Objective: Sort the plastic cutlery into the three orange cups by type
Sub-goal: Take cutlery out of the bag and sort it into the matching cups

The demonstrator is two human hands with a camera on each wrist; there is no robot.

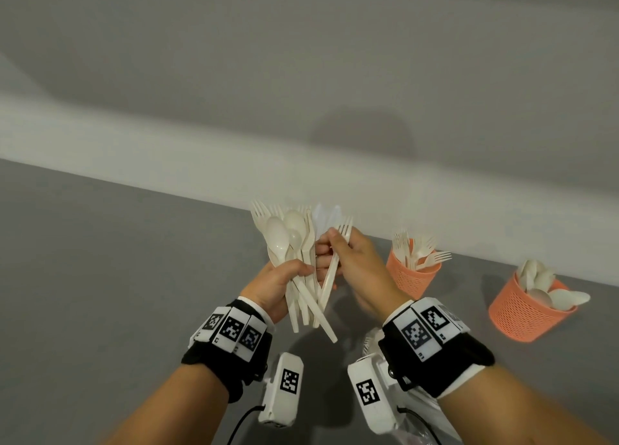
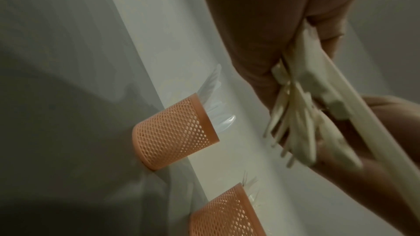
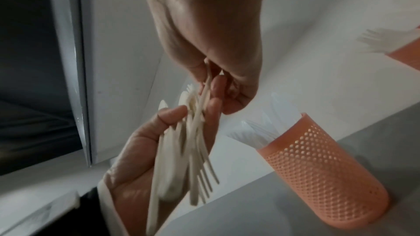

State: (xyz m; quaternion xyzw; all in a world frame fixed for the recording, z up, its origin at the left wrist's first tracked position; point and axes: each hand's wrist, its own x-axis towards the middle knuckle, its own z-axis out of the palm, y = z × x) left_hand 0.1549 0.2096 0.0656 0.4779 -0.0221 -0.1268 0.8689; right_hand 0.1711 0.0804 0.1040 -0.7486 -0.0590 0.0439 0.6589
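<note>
From the head view, the left hand (image 1: 279,283) grips a mixed bundle of cutlery (image 1: 294,260) above the grey table (image 1: 100,277); the right hand (image 1: 355,263) pinches one fork (image 1: 336,260) beside it. Two orange cups show: a fork cup (image 1: 410,277) and a spoon cup (image 1: 527,314).

The left wrist view shows two cups, the nearer (image 2: 175,134) holding clear knives.

The right wrist view has two cups, a knife cup (image 3: 327,177) and a fork cup's edge (image 3: 406,55).
</note>
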